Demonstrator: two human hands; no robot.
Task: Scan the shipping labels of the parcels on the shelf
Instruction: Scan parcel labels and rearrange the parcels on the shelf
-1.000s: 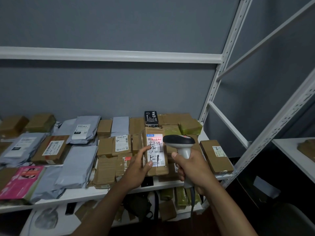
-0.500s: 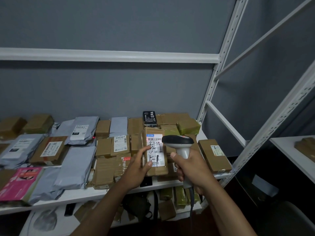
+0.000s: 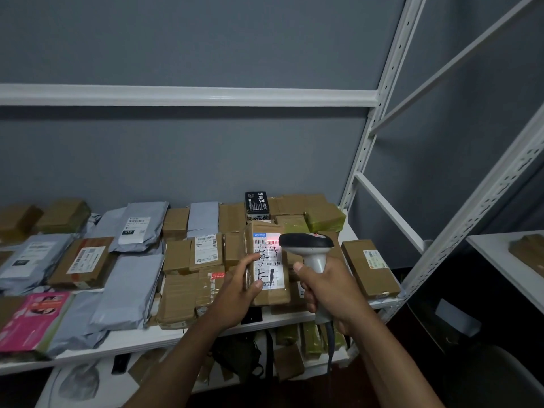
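My left hand [image 3: 235,293] grips a brown cardboard parcel [image 3: 272,294] by its left edge and holds it upright above the shelf [image 3: 164,337], its face turned toward me. A white shipping label [image 3: 269,262] with black handwriting covers the parcel's front. A red scan light glows on the barcode at the label's top. My right hand [image 3: 326,287] grips the handle of a grey and black barcode scanner [image 3: 307,245]. The scanner's head sits just right of the label and points at it. Its cable hangs down below my right hand.
Many brown boxes [image 3: 179,298] and grey mailer bags [image 3: 129,290] cover the white shelf. A pink packet [image 3: 32,318] lies at the front left, a labelled box [image 3: 369,267] at the right end. White uprights [image 3: 379,113] frame the rack. More parcels sit on the shelf below.
The red scan light on the label was on a second ago, off half a second ago, and glows again now. Both hands and the parcel have barely moved.
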